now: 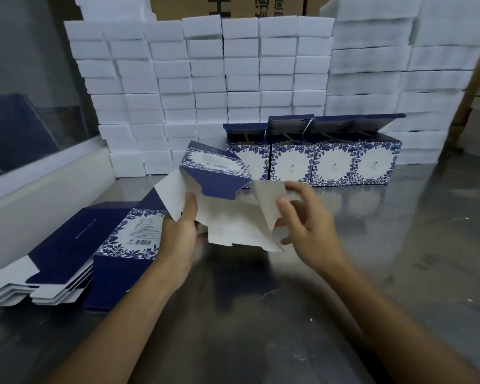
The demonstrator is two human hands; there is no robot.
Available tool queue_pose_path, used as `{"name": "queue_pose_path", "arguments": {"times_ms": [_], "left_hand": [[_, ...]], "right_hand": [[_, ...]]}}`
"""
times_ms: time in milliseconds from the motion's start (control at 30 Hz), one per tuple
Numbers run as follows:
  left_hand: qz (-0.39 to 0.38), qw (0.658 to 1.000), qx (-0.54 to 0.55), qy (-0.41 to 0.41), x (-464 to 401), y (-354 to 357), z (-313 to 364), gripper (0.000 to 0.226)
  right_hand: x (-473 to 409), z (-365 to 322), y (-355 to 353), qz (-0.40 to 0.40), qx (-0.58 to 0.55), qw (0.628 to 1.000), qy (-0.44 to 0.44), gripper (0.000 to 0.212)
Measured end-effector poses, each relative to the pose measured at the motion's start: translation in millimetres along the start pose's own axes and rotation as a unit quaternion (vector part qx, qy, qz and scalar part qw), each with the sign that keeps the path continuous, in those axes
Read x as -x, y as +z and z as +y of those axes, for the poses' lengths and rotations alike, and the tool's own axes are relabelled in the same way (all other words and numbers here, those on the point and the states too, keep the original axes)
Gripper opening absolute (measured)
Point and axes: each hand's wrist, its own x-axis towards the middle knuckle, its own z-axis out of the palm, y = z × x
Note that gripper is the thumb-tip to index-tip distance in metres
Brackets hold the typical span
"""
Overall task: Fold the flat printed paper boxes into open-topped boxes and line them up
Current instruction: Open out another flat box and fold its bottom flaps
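Left hand (182, 231) and right hand (306, 217) both grip a half-folded blue-and-white printed paper box (219, 195) above the steel desk (261, 314).

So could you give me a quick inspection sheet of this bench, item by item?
Surface: shiny metal table, scuffed, small white flecks.
Job's things: half-folded box held above the table; stack of flat boxes at left; four folded boxes in a row behind, lids up.
Clutter: nothing seen beyond the flecks.
Grippers: left hand grips the box's left side; right hand pinches a white flap.
Cables: nothing seen.
Surroundings: wall of white foam blocks; brown cartons above them.
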Motion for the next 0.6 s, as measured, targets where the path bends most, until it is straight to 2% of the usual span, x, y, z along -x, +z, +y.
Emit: {"name": "queue_pose_path", "arguments": {"times_ms": [100,233,300,400,533,600], "left_hand": [[0.015,0.995,-0.097,0.014,-1,-2,-2,0.025],[-0.003,0.994,-0.111,0.009,-1,-1,0,0.034],[-0.006,0.993,-0.115,0.010,-1,-1,1,0.037],[-0.001,0.992,-0.123,0.021,-1,-4,3,0.044],[0.007,0.994,-0.104,0.042,-3,-3,5,0.030],[0.012,0.995,-0.095,0.030,-3,-2,6,0.026]], "right_hand": [[-4,-2,-6,0.071,-0.059,0.996,-0.020,0.047],[-7,0,-12,0.096,-0.048,0.992,-0.064,0.054],[-8,8,-15,0.082,0.018,0.993,-0.084,0.052],[-7,15,-18,-0.013,0.097,0.994,-0.051,0.042],[-4,16,-17,-0.181,0.127,0.975,0.026,0.082],[-3,19,-17,-0.231,0.161,0.959,0.033,0.083]]}}
